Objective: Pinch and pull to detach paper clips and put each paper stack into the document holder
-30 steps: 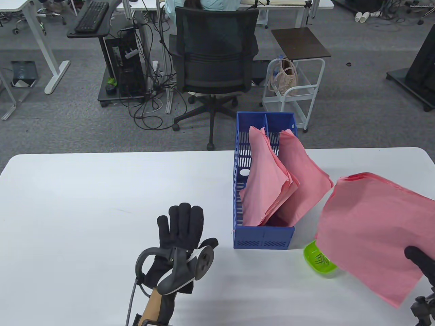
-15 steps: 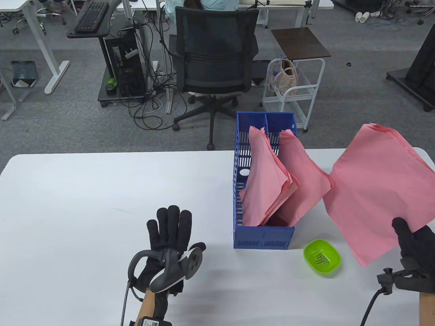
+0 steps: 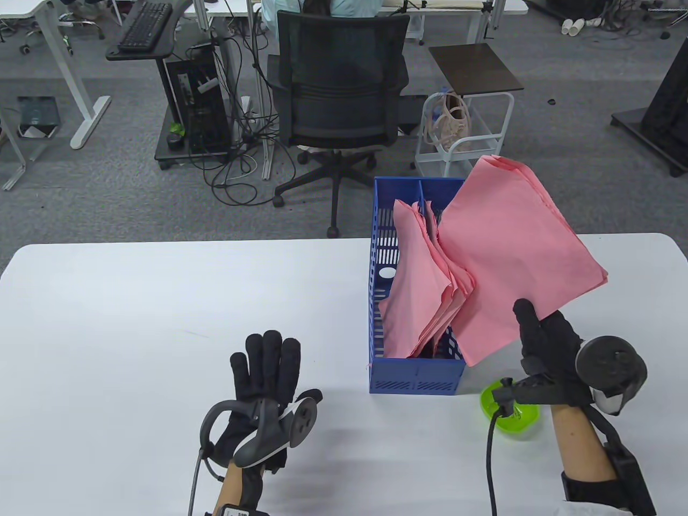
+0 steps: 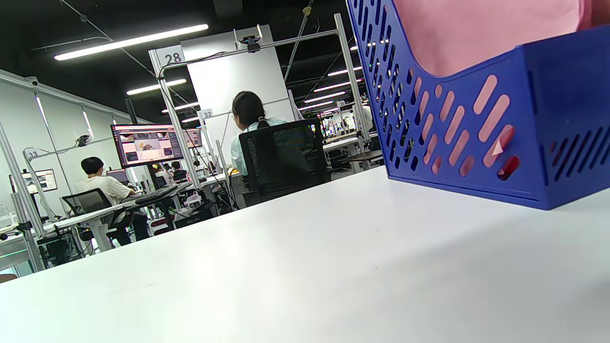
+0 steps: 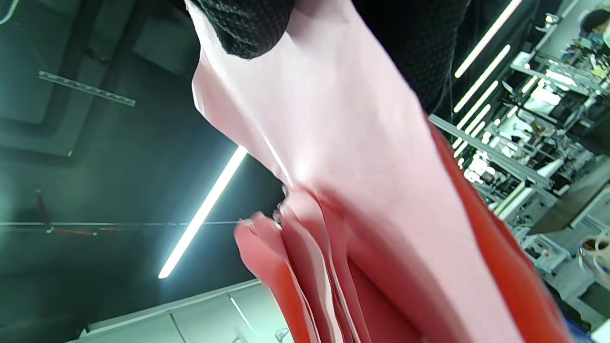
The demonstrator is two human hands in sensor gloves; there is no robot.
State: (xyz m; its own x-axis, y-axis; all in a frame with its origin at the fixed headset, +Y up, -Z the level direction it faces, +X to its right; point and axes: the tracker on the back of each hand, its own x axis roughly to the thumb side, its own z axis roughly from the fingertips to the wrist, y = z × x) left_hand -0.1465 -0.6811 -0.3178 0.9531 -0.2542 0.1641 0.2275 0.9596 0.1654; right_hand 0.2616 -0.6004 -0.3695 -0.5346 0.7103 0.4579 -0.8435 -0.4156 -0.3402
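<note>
My right hand [image 3: 545,344] pinches the near edge of a pink paper stack [image 3: 510,258] and holds it tilted over the right compartment of the blue document holder [image 3: 416,376]. Its thumb lies on top of the sheets, and in the right wrist view the same pink paper stack [image 5: 362,200] fans out below a gloved fingertip [image 5: 248,28]. Other pink stacks [image 3: 419,290] stand inside the holder. My left hand [image 3: 266,371] rests flat on the white table [image 3: 134,322] to the left of the holder, fingers straight, holding nothing. The left wrist view shows the document holder [image 4: 476,128] close by.
A small green dish [image 3: 510,416] with paper clips in it sits on the table just right of the holder's front, partly hidden by my right hand's tracker. Beyond the far table edge stand a black office chair [image 3: 338,91] and a white cart [image 3: 465,140].
My right hand has lifted the pink stack off the table's right side and swung it left and up until it overlaps the holder. My left hand drew back slightly toward me.
</note>
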